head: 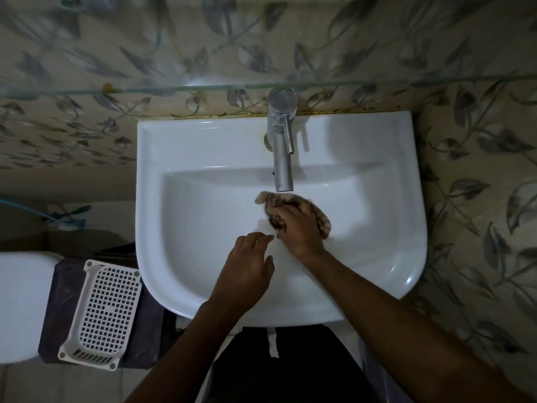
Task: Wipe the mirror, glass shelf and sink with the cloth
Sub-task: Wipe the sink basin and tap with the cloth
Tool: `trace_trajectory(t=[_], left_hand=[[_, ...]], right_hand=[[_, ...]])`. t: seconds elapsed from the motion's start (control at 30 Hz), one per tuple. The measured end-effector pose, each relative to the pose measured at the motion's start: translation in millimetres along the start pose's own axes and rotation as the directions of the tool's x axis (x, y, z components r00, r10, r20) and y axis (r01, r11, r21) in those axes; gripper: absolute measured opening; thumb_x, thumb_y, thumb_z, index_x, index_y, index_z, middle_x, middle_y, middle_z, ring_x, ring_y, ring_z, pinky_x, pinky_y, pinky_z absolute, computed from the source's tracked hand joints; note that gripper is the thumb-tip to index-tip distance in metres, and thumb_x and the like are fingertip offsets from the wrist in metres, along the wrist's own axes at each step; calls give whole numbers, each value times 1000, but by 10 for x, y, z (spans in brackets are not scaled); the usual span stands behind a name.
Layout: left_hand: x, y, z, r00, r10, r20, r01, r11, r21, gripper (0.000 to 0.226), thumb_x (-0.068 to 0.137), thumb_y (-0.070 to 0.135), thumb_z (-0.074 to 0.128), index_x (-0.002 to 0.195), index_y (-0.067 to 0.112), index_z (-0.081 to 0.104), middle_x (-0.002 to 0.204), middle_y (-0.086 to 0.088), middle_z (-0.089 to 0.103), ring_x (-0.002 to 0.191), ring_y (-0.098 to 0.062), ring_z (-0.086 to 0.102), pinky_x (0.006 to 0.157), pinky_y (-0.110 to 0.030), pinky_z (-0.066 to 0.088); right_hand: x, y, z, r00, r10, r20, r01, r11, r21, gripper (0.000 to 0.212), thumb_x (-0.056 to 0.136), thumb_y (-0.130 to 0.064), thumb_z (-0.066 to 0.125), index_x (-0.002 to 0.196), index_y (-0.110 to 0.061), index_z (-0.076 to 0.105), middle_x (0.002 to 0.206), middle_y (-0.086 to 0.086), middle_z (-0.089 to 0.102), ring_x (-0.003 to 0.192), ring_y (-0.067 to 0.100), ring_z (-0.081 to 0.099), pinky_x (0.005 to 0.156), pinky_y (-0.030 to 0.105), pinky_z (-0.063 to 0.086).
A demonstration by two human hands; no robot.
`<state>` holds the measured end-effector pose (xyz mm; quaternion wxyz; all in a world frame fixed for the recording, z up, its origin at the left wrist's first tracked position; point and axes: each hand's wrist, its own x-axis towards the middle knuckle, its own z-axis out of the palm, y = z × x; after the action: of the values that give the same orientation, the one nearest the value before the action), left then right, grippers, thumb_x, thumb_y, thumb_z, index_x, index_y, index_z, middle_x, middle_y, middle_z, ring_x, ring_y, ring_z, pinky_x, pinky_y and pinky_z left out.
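Note:
A white sink (203, 146) fills the middle of the head view, fixed to a leaf-patterned tiled wall. Inside the bowl, just below the steel tap (281, 146), lies a brown patterned cloth (271, 200), bunched up. My right hand (299, 228) presses down on the cloth with the fingers curled over it. My left hand (247, 266) hovers over the bowl's front left, fingers apart, holding nothing. A glass shelf (174, 89) runs across the wall above the tap, seen edge on. The mirror is out of view.
A white perforated plastic basket (101, 312) sits on a dark stand left of the sink. A white toilet (20, 306) is at the far left. A blue brush (68, 225) rests behind it. The tiled wall closes the right side.

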<state>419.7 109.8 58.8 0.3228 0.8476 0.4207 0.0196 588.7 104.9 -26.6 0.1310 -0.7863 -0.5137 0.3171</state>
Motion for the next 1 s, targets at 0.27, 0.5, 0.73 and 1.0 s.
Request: trace_trajectory(t=[0.27,0.5,0.73,1.0], left_hand=[[-22,4,21,999,-53,2,53,997,-55,43,95,21,55,137,14,53,135,-4,55,122,-23,48,101,-33,41],[-83,43,57,999,-40,36,41,998,-45,44,96,24,54,139,17,51,138,-3,53,125,-20,46,102,-31,40],[-96,11,-2,1000,-25,6,26,998,-64,44,96,23,54,139,16,50,137,-2,52,124,-21,45,102,-31,41],[-136,54,41,999,-3,32,5,998,-61,44,97,25,52,140,17,50,139,-2,52,126,-20,45,103,-31,41]], right_hand=[[-271,557,-489,903,152,-401,-295,900,-322,58,79,-11,67,136,-19,60,134,8,62,121,35,48,96,48,48],[-306,293,-174,975,210,-68,-219,889,-402,82,83,-32,75,153,-19,36,144,13,52,124,36,43,99,44,41],[-512,415,-462,943,203,-264,-315,801,-510,45,91,-10,55,135,-7,57,132,16,58,119,42,50,94,52,47],[-637,330,-142,978,204,-50,-202,852,-484,82,73,-37,81,143,-8,50,134,22,58,114,38,54,89,46,51]])
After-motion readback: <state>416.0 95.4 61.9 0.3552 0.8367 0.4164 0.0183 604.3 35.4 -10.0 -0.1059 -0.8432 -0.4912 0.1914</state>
